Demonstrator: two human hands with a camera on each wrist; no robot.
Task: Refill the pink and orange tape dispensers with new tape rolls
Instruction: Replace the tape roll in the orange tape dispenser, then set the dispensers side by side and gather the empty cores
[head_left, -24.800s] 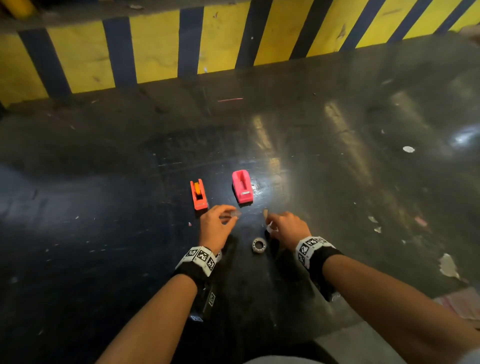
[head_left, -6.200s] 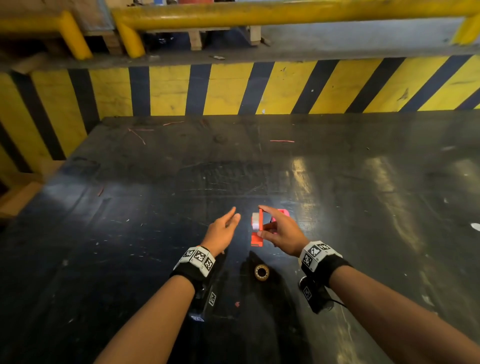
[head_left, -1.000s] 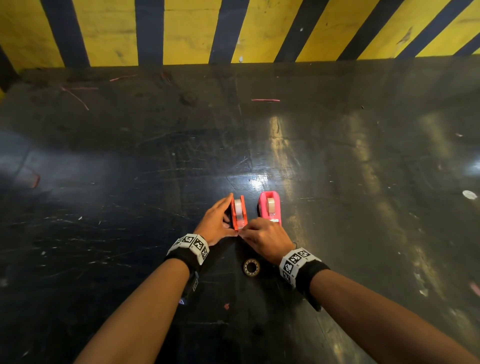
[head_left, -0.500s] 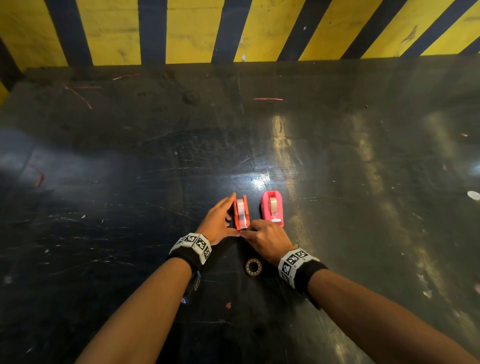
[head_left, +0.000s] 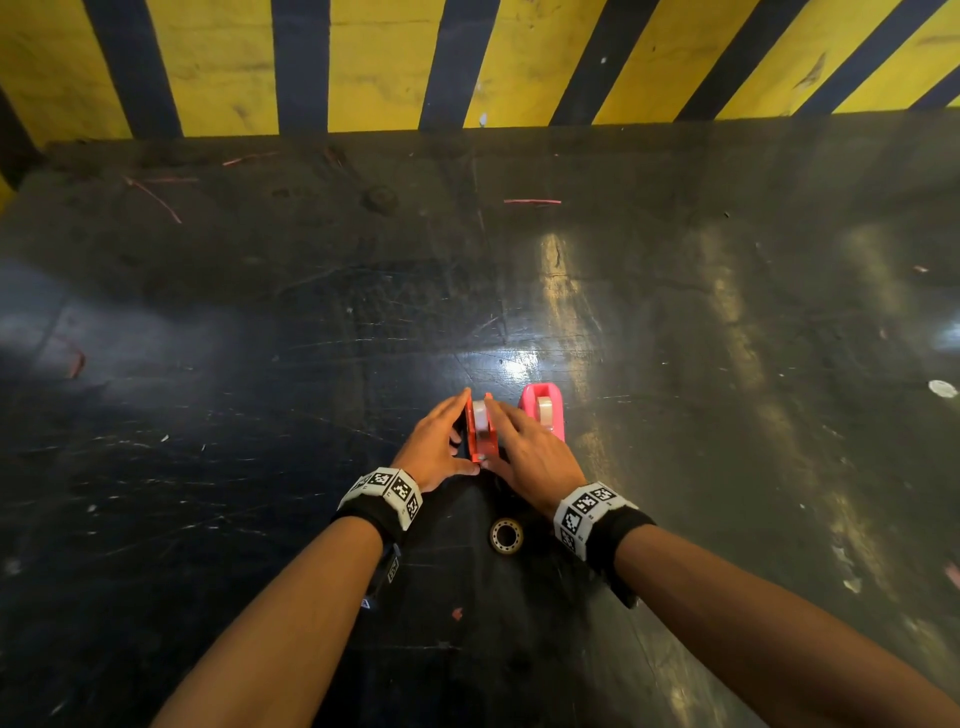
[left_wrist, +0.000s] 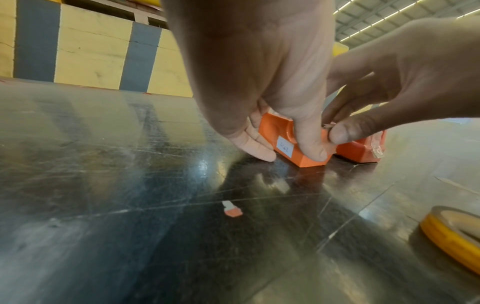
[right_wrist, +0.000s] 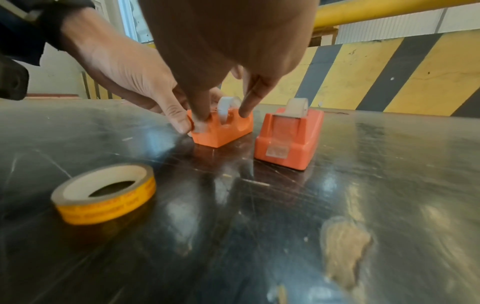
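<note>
The orange dispenser (head_left: 480, 434) stands on the dark table (head_left: 363, 322) with a clear tape roll (right_wrist: 228, 105) seated in it. The fingers of my left hand (head_left: 457, 436) lie straight along its left wall, the thumb (left_wrist: 311, 144) against its near corner. My right hand (head_left: 501, 439) straddles it: the thumb (right_wrist: 200, 119) presses on the near cutter end and the index finger (right_wrist: 246, 107) touches the right wall. The pink dispenser (head_left: 544, 410) stands just to the right, untouched, holding its own clear roll (right_wrist: 297, 107).
A yellow-printed tape roll (head_left: 506, 535) lies flat on the table between my wrists. A small orange scrap (left_wrist: 232, 211) lies near it. A yellow-and-black striped wall (head_left: 379, 62) closes the far edge. Bits of litter dot the right side.
My right hand has slid from the near end of the dispensers up onto the orange dispenser, fingers now over its right wall. My left hand and both dispensers have stayed put.
</note>
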